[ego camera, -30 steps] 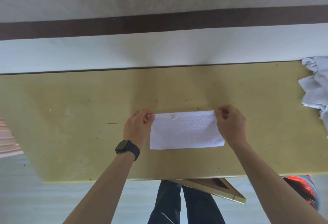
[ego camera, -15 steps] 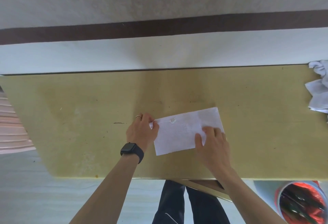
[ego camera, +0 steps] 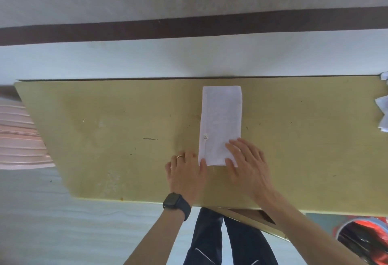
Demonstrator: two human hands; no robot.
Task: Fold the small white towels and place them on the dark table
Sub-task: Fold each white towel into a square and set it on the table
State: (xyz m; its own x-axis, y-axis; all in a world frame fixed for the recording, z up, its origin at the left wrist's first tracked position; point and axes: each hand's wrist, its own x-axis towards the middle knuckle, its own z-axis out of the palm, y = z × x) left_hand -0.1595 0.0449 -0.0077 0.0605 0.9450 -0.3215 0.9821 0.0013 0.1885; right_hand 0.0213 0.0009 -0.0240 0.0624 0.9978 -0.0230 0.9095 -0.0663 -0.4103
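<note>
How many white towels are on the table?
2. A folded towel lies in the middle, right hand on its near end. A crumpled towel sits at the right edge, cut off, so more may hide there.

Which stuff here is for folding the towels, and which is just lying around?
For the job: white towel, left hand and right hand resting on its near end, crumpled towels at the right edge, yellow table.

Just lying about: red bin, pink thing on the left.
</note>
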